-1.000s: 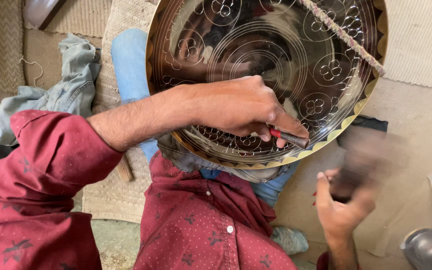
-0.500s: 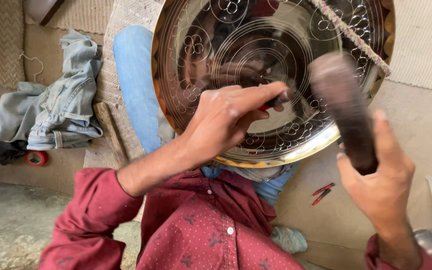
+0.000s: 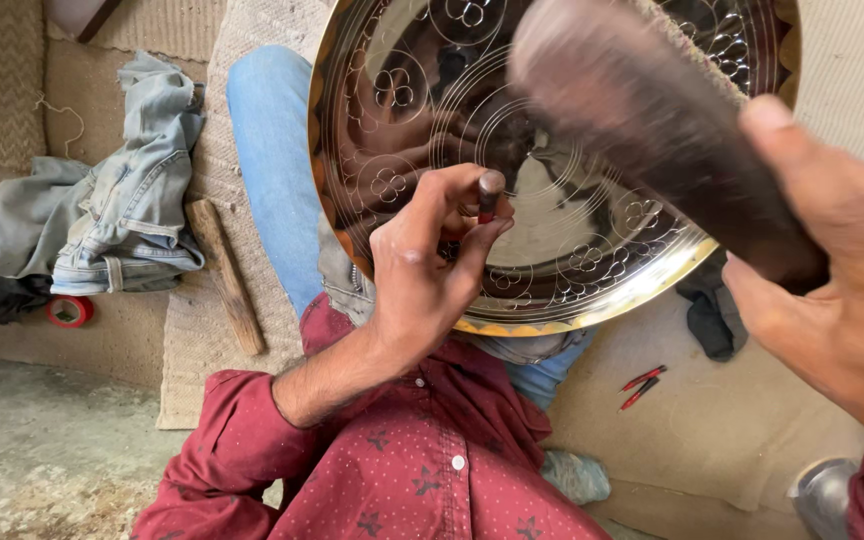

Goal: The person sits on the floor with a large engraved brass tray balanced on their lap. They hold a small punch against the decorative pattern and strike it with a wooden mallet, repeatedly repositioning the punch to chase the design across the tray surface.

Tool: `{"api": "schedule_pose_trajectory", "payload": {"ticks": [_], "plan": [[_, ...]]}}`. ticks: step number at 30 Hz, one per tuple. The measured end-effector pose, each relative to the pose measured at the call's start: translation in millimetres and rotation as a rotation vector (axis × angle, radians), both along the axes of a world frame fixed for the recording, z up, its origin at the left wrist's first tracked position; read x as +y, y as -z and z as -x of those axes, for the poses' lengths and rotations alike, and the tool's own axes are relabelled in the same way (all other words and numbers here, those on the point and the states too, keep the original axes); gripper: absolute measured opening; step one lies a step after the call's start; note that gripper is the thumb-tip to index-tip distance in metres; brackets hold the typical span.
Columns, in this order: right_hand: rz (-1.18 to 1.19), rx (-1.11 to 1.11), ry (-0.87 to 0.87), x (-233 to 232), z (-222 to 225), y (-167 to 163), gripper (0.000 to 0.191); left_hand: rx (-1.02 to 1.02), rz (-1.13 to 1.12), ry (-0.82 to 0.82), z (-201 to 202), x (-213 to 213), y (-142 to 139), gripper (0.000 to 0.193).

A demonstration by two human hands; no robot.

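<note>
A small chisel (image 3: 489, 195) is pinched by the left hand (image 3: 430, 270) against the engraved brass tray (image 3: 592, 270); a blurred mallet (image 3: 662, 130) is gripped by the right hand (image 3: 832, 300).

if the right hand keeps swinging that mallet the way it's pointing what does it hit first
Most likely the top of the small chisel that the left hand holds against the engraved metal tray. The right hand aims the blurred mallet that way, though depth is unclear.
</note>
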State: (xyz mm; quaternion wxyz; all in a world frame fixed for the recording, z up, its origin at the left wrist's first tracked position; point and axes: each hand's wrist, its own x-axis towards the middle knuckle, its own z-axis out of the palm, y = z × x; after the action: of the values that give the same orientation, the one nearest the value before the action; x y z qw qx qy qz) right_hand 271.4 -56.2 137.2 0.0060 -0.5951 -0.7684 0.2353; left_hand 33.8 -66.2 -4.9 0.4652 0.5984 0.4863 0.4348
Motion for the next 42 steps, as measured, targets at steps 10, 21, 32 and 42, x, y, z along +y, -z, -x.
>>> {"api": "schedule_pose_trajectory", "payload": {"ticks": [10,21,32,42], "plan": [[-0.08,0.046,0.11,-21,-19,12,0.057,-0.126,0.015,-0.022,-1,2,3,0.033],[-0.143,-0.098,-0.067,-17,-20,13,0.074,-0.026,0.028,0.018,2,5,4,0.041],[-0.072,0.081,0.137,-22,-18,16,0.083,0.042,-0.092,0.197,7,21,3,0.037],[-0.334,0.05,0.291,-118,-41,90,0.086,0.068,-0.376,0.856,-4,77,11,0.049]]}}
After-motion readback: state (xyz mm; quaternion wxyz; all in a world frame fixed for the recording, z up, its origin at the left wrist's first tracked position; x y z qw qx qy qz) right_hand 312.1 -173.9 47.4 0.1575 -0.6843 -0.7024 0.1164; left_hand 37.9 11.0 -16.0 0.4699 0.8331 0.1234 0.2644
